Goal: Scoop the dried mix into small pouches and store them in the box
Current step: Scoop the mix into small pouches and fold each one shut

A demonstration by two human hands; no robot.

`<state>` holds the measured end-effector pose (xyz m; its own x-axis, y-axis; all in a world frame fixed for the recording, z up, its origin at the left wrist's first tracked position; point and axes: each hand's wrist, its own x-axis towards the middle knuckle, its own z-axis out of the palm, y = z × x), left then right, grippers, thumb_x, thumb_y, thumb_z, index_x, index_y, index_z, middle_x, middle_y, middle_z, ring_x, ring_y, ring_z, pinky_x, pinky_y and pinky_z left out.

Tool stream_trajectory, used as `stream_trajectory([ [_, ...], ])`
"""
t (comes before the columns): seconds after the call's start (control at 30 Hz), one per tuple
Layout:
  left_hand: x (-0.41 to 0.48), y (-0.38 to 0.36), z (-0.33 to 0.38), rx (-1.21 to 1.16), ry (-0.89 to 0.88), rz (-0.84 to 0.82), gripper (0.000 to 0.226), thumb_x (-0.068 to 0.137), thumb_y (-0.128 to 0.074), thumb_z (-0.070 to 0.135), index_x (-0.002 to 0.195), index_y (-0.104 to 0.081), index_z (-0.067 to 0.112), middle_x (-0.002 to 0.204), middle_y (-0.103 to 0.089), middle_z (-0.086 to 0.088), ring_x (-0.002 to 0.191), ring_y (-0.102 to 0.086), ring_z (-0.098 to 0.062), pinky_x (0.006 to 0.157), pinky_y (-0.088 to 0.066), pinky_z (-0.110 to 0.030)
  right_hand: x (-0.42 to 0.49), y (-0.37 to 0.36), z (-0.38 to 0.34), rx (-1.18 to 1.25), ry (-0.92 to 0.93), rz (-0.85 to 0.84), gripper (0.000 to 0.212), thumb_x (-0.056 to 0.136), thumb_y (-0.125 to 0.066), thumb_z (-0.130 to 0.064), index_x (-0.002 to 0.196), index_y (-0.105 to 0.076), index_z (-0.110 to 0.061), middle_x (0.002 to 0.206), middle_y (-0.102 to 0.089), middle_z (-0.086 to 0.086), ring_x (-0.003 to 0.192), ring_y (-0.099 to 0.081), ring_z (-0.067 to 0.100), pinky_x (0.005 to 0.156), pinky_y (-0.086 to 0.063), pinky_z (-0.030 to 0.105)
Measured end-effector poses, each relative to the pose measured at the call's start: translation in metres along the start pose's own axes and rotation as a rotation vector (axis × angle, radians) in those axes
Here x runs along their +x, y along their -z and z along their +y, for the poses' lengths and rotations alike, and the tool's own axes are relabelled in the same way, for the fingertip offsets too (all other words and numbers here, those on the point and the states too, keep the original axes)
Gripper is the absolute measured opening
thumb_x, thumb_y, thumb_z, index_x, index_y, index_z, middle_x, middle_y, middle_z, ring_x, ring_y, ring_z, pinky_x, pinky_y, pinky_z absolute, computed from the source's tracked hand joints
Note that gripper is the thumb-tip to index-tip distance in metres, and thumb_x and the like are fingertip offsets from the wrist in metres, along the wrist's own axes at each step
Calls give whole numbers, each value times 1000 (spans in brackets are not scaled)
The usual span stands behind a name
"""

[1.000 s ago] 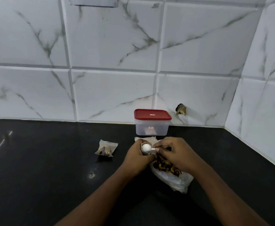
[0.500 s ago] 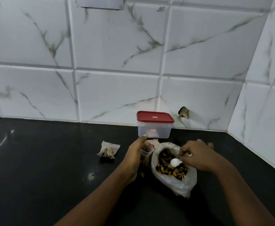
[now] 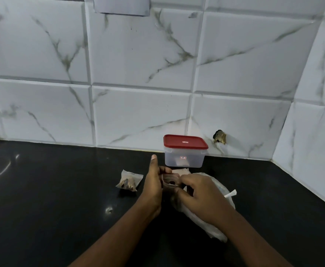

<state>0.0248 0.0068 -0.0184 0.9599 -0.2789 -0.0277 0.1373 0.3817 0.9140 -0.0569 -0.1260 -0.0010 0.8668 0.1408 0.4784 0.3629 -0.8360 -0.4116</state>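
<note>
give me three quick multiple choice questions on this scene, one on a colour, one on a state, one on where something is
1. What colour is the lid of the box?
A. blue
B. red
C. green

2. How does the box stand?
A. open, with the lid beside it
B. tipped on its side
C. upright, with the lid on

3. Where does the filled pouch lie?
A. on the counter, left of the left hand, which holds the open pouch
B. inside the box
C. on top of the lid

Answers:
1. B, since the lid shows plainly red.
2. C, since the lid sits flat on the upright box by the wall.
3. A, since it rests on the dark counter beside the left hand.
</note>
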Motion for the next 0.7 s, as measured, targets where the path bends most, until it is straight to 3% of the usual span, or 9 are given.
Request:
stream_trajectory([
  [0.1,4,4,2,1,-34,79,71,103,-30,68,85,-62,7,74,-72,-11,60,-67,-19,60,-49,-30,2,5,0,-30,31,38,11,92,-60,-31,94,-70,-27,88,-64,-16,90,-57,6,74,-48,27],
  [0.17,9,6,1,-26,-34,117,71,103,-33,68,81,-62,7,81,-73,-16,62,-64,-23,61,-51,-32,1,7,-1,-77,45,-94,10,93,-60,-31,88,-64,-38,86,-60,-19,89,-54,1,74,-44,23],
  [0.23,13,7,-3,-17,-35,140,72,102,-36,69,77,-62,7,84,-73,-19,63,-62,-25,62,-52,-34,-1,7,-4,-121,58,-194,16,95,-59,-31,81,-60,-38,80,-58,-18,85,-54,1,71,-41,22],
  [0.37,14,8,-5,24,-21,138,72,102,-36,68,82,-65,6,81,-75,-17,73,-69,-28,77,-56,-42,0,10,-6,-87,75,-6,22,93,-53,-37,94,-69,-22,89,-64,-14,90,-54,8,75,-47,29],
  [0.53,16,5,-7,-20,1,160,72,100,-38,71,76,-62,8,76,-72,-14,69,-59,-26,70,-49,-38,-2,5,-12,-188,121,-148,15,97,-55,-34,91,-65,-26,88,-65,-10,87,-53,8,79,-47,32],
  [0.7,12,5,-4,-30,-34,114,77,101,-32,72,78,-63,6,76,-71,-17,69,-66,-27,74,-54,-40,1,11,-9,-189,101,31,23,94,-48,-36,89,-65,-21,86,-62,-8,85,-52,11,77,-44,35],
])
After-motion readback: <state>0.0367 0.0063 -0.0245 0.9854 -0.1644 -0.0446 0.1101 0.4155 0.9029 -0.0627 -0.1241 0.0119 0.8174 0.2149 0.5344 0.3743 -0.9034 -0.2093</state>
